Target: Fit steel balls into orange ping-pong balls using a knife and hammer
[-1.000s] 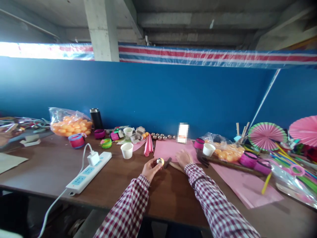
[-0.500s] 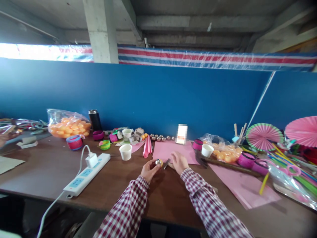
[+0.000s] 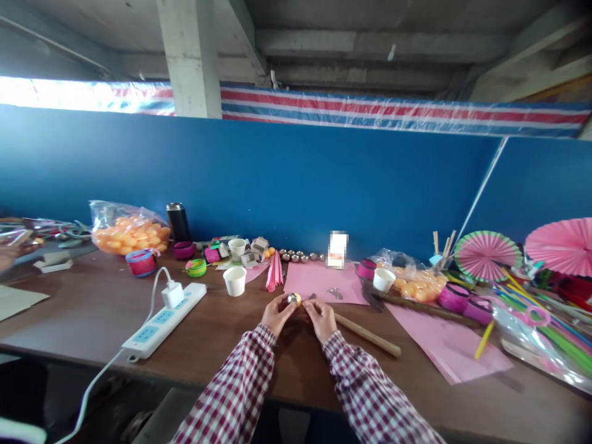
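My left hand (image 3: 275, 316) pinches a shiny silver ball (image 3: 293, 298) with a yellow-orange part showing at its right side. Close beside it, my right hand (image 3: 323, 317) has thumb and fingertips pressed together; whatever they hold is too small to make out. A hammer's wooden handle (image 3: 370, 336) runs along the table to the right of that hand, and its head is mostly hidden behind the fingers. Small metal pieces (image 3: 336, 293) lie on a pink sheet (image 3: 305, 277) just beyond. Several more silver balls (image 3: 300, 256) stand in a row behind the sheet.
A white power strip (image 3: 161, 320) with a plugged-in charger lies left. Paper cups (image 3: 235, 281), a bag of orange balls (image 3: 132, 237) and a black flask (image 3: 177, 223) stand behind. A second long-handled tool (image 3: 430, 309) lies right. Another person's hand (image 3: 7, 256) shows far left.
My right hand has come back from the pink sheet toward the silver ball, fingertips now pinched. The small metal pieces and the hammer handle are now uncovered. My left hand still holds the ball.
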The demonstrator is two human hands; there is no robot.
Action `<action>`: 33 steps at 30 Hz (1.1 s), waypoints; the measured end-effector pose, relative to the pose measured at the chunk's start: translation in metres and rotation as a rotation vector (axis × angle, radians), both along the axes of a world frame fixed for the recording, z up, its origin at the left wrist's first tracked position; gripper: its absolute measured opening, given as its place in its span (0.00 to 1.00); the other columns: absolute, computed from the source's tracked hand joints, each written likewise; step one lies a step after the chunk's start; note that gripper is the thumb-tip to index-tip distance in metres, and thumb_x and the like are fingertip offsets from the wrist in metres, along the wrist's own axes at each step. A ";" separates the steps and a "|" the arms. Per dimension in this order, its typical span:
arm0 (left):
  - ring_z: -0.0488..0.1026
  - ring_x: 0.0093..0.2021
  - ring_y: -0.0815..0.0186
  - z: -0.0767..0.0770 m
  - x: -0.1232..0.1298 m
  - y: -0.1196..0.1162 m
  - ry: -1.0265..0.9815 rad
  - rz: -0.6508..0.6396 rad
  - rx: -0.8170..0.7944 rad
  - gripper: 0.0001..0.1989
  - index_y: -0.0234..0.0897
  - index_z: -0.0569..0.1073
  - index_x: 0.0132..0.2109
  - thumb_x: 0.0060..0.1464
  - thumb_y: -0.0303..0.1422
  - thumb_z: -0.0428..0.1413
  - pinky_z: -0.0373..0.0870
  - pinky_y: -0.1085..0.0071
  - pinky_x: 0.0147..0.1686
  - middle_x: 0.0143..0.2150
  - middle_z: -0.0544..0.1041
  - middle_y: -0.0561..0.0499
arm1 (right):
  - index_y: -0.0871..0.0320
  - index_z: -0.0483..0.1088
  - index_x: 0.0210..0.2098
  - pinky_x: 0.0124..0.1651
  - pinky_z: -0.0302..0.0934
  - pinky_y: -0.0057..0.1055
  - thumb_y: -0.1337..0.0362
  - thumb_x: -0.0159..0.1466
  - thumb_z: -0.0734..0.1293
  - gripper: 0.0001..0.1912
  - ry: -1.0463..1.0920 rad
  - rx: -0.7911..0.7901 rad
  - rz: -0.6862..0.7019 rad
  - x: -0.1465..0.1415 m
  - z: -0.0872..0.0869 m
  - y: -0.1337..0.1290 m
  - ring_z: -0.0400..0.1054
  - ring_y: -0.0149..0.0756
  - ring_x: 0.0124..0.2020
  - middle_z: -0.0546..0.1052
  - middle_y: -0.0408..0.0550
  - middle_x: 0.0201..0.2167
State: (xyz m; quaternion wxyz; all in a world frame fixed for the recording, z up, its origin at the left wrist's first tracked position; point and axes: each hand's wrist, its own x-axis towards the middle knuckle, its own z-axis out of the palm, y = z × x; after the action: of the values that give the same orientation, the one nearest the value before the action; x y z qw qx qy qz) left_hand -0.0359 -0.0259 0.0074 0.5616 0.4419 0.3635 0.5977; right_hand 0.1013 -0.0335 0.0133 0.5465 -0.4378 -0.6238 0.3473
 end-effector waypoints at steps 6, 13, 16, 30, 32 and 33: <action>0.72 0.40 0.61 -0.004 -0.001 0.004 0.071 0.064 0.034 0.23 0.30 0.70 0.43 0.37 0.37 0.60 0.68 0.66 0.41 0.39 0.75 0.44 | 0.61 0.69 0.31 0.22 0.59 0.25 0.57 0.53 0.62 0.13 0.042 -0.020 0.037 -0.004 -0.001 0.001 0.61 0.28 0.18 0.69 0.43 0.19; 0.72 0.40 0.60 -0.008 -0.002 0.006 0.110 0.050 0.063 0.23 0.31 0.70 0.43 0.39 0.38 0.59 0.68 0.65 0.42 0.40 0.75 0.43 | 0.61 0.69 0.31 0.20 0.58 0.25 0.58 0.53 0.63 0.13 0.067 -0.028 0.051 -0.005 -0.004 0.002 0.61 0.28 0.18 0.71 0.44 0.19; 0.72 0.39 0.60 -0.009 -0.002 0.006 0.113 0.037 0.070 0.23 0.31 0.70 0.44 0.39 0.38 0.59 0.68 0.64 0.42 0.40 0.75 0.43 | 0.61 0.69 0.31 0.19 0.58 0.25 0.57 0.52 0.63 0.13 0.067 -0.026 0.051 -0.005 -0.003 0.002 0.60 0.28 0.17 0.71 0.44 0.20; 0.71 0.40 0.59 -0.009 -0.003 0.007 0.154 0.075 0.104 0.23 0.30 0.70 0.44 0.39 0.38 0.59 0.68 0.64 0.42 0.40 0.75 0.43 | 0.61 0.70 0.31 0.24 0.61 0.27 0.57 0.53 0.63 0.14 0.030 -0.001 0.048 -0.004 -0.002 0.001 0.65 0.32 0.22 0.73 0.46 0.23; 0.71 0.41 0.59 -0.010 -0.003 0.007 0.166 0.078 0.100 0.23 0.30 0.70 0.44 0.39 0.37 0.59 0.68 0.64 0.42 0.40 0.75 0.43 | 0.61 0.70 0.31 0.27 0.62 0.28 0.57 0.53 0.63 0.13 0.029 0.011 0.043 -0.004 -0.002 0.001 0.66 0.33 0.24 0.74 0.46 0.24; 0.71 0.41 0.59 -0.010 -0.003 0.007 0.170 0.081 0.096 0.23 0.31 0.70 0.44 0.39 0.37 0.59 0.68 0.64 0.42 0.40 0.75 0.43 | 0.60 0.70 0.31 0.28 0.62 0.28 0.57 0.53 0.63 0.13 0.029 0.015 0.040 -0.004 -0.002 0.002 0.66 0.33 0.24 0.74 0.46 0.24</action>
State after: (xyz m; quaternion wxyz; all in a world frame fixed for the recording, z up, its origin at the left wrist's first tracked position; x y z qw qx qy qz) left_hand -0.0389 -0.0185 -0.0022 0.4823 0.5022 0.3982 0.5972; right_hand 0.0969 -0.0319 0.0115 0.5517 -0.4159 -0.6272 0.3596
